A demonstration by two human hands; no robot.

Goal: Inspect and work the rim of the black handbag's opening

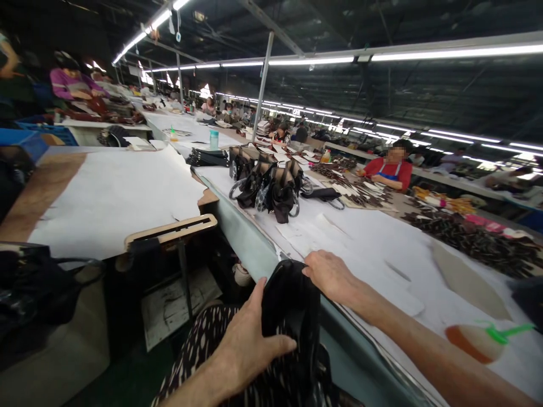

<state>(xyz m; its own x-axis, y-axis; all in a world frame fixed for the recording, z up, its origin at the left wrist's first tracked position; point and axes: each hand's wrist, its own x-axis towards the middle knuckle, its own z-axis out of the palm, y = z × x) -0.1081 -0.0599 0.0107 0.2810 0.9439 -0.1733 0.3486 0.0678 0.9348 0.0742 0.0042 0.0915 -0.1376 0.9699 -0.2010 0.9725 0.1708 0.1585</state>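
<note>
A black bag [291, 316] rests over my lap against the table edge. My left hand [254, 333] lies along its left side, thumb stretched across the front and fingers apart from the thumb. At the bag's upper right rim, my right hand [326, 274] pinches the black edge between thumb and fingers. Beyond, a group of black bags [271, 183] with looped handles stands on the white-covered table [360, 249]. A bottle [477, 342] with orange liquid and a green nozzle lies near my right forearm.
Left is another white-covered table [114, 192] with a narrow slotted wooden frame [172, 230] at its edge. Dark strips [475, 237] are heaped at the right. A person in red [388, 169] sits across the table; a person in purple [74, 85] works at the far left.
</note>
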